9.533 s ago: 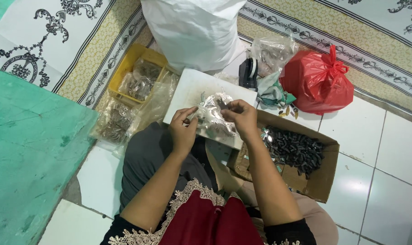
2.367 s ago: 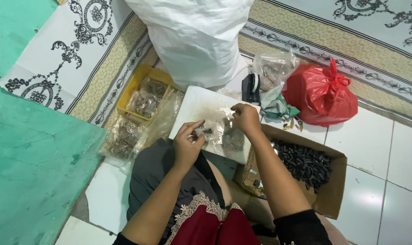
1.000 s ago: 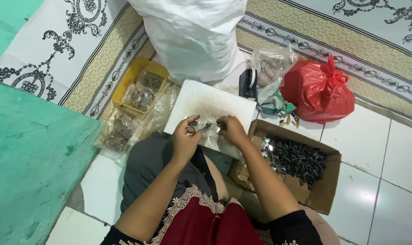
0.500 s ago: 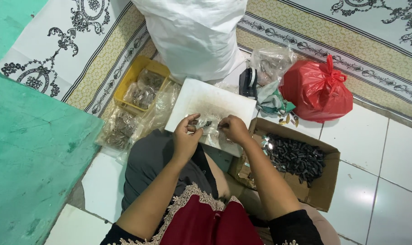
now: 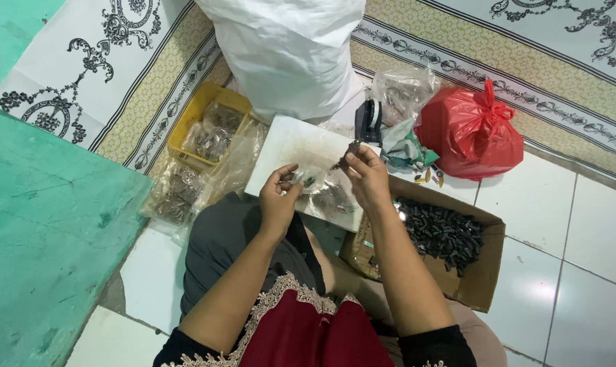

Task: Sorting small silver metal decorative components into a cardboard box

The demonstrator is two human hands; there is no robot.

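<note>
Clear plastic is what both sets of fingers close on: the left hand [image 5: 279,200] pinches the edge of a small see-through bag [image 5: 319,191] between thumb and forefinger; the right hand [image 5: 367,178] has its fingertips drawn together on a small dark piece [image 5: 349,151] at the bag's other side, though whether it also grips the plastic I cannot tell; the bag hangs between the two hands, with dark bits inside it, just above a white board [image 5: 301,151] that lies across the person's lap; beyond the board stands a large white sack [image 5: 287,51]; left of the board a yellow tray [image 5: 189,122] holds more clear bags of small parts, and further filled bags [image 5: 179,194] lie on the floor beside it; right of the right forearm sits an open cardboard box [image 5: 481,272] with a heap of small dark parts [image 5: 440,234] in it; behind the box rests a knotted red plastic bag [image 5: 471,132], with a crumpled clear bag [image 5: 403,88] and a dark object next to it; a patterned mat [image 5: 104,68] and a green sheet [image 5: 43,238] cover the floor to the left; white tiles [image 5: 586,224] lie to the right.
</note>
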